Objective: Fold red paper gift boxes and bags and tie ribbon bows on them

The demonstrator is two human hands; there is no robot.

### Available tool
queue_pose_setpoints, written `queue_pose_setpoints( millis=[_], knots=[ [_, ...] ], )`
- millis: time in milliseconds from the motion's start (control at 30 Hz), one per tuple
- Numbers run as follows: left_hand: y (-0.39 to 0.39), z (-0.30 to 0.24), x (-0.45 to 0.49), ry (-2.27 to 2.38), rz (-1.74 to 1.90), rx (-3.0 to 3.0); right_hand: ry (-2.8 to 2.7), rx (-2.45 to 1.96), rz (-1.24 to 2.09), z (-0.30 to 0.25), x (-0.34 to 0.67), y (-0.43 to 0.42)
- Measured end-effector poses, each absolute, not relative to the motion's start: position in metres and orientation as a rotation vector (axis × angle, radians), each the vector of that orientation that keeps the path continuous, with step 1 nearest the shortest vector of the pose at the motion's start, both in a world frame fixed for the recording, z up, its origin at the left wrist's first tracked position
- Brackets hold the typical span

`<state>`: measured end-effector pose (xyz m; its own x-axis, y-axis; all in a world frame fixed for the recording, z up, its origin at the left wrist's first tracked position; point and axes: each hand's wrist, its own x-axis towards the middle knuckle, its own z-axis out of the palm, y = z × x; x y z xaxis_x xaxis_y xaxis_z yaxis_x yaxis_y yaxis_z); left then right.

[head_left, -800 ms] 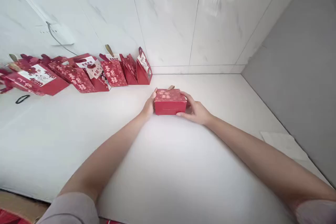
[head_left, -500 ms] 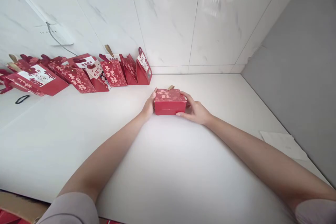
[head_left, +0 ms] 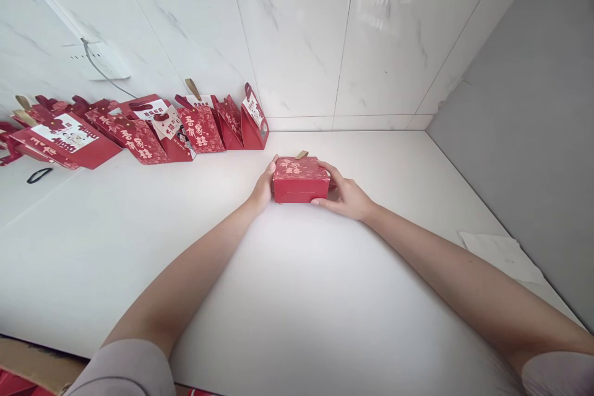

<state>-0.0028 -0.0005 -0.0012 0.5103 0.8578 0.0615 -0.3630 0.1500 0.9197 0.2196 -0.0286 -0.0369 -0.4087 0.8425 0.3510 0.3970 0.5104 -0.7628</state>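
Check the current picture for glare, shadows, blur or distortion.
Head view: streaky glare on the wall, top, right of centre; table greyer toward its near edge, shadows soft; box, left hand and right hand fairly sharp; arms look stretched toward the lower corners.

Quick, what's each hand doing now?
Left hand: closed against one side of the red box, holding it.
Right hand: holding its other side.

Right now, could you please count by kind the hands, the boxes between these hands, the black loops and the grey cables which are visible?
Hands: 2, the left hand and the right hand
Boxes between the hands: 1, the red box
Black loops: 1, the black loop
Grey cables: 1, the grey cable
Total: 5
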Motion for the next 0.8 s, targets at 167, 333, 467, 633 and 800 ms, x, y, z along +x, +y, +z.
queue_pose_setpoints(
  millis=[167, 333, 467, 633, 800],
  knots=[
    [0.0001, -0.0013, -0.0021, 0.524, 0.972, 1.062, -2.012, -1.015, 0.772, -0.0364, 0.2197, -0.0286],
    [-0.0016, -0.0013, -0.0024, 0.517, 0.960, 1.032, -2.008, -1.014, 0.772, -0.0359, 0.2192, -0.0288],
    [-0.0019, -0.0017, -0.0031, 0.509, 0.958, 1.005, -2.012, -1.012, 0.768, -0.0354, 0.2190, -0.0290],
    [-0.0020, -0.0017, -0.0038, 0.509, 0.967, 0.979, -2.015, -1.013, 0.767, -0.0357, 0.2188, -0.0293],
    [-0.0040, 0.0013, -0.0026, 0.534, 0.961, 1.043, -2.016, -1.007, 0.760, -0.0357, 0.2190, -0.0292]
  ],
)
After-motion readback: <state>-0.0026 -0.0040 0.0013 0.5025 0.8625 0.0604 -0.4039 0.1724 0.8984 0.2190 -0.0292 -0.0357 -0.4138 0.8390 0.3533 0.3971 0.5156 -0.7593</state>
